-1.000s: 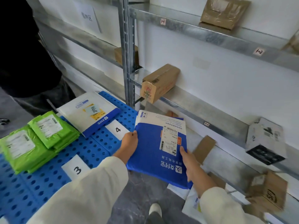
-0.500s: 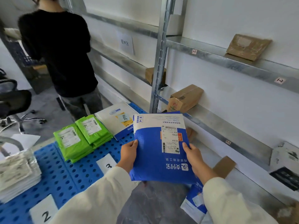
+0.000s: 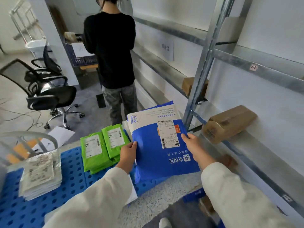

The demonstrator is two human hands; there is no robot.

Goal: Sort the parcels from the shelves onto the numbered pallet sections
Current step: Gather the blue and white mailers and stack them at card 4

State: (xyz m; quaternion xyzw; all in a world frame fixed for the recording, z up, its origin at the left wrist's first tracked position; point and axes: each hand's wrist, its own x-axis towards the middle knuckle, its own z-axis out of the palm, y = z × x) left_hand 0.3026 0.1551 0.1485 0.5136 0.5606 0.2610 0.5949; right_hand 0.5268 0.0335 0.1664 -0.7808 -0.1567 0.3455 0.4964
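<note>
I hold a flat blue and white parcel with a white shipping label in both hands, above the right end of the blue perforated pallet. My left hand grips its left edge and my right hand grips its right edge. Under its far end lies another blue and white parcel, mostly hidden. Two stacks of green parcels lie on the pallet just left of my left hand. A stack of clear-wrapped white parcels sits further left.
Metal shelving runs along the right wall with brown boxes on it. A person in black stands ahead beside the shelves. A black office chair stands at left. More parcels lie on the floor near my right sleeve.
My view swung left and up. The parcel moved with both hands leftward, from over the floor beside the pallet to above the pallet's right end, over the other blue and white parcel.
</note>
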